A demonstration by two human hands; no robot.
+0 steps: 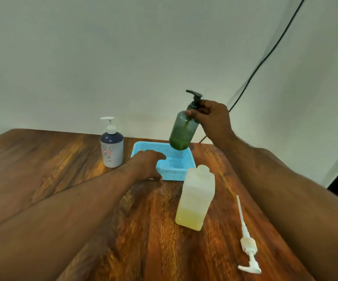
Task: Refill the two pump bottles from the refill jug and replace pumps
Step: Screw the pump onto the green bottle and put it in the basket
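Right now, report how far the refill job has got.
Done: nothing visibly refilled; both bottles have pumps on. In hand: the right hand holds the green bottle by its neck above the blue basket, which the left hand steadies. Left: filling both from the refill jug, repumping.

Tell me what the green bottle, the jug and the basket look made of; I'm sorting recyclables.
Green bottle: tinted see-through plastic, glossy; liquid shows inside. Jug: cloudy, translucent plastic, matte; yellow liquid shows through low down. Basket: light blue opaque plastic, moulded with a perforated mesh.
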